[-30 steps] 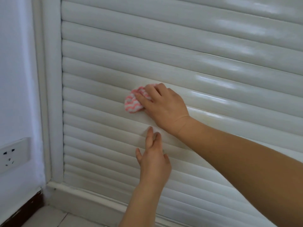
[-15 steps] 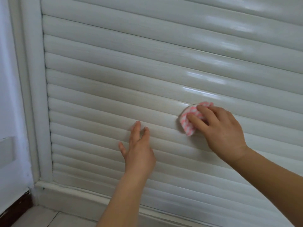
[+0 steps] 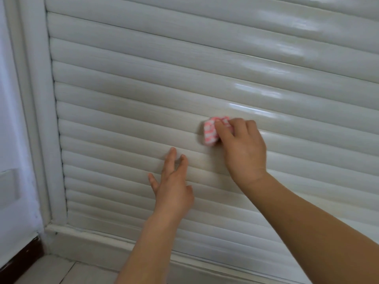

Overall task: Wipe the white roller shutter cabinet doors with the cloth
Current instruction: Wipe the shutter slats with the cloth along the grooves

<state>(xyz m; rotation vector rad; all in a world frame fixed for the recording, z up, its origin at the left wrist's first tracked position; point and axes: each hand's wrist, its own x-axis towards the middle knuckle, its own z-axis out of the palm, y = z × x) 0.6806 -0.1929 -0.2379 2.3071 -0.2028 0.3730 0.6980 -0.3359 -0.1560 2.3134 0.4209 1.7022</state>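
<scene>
The right hand [image 3: 244, 148] grips the bunched cloth [image 3: 213, 131] against a slat [image 3: 123, 128] running sideways, while the left hand [image 3: 172, 183], fingers straight, braces just below-left.

home interior | roller shutter cabinet door [image 3: 184, 78] | tiled floor [image 3: 61, 271] | painted wall [image 3: 12, 119]

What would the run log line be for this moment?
step: wiping | right hand: presses cloth on shutter door | left hand: fingers straight on slats below the cloth | view: motion-blurred
</scene>
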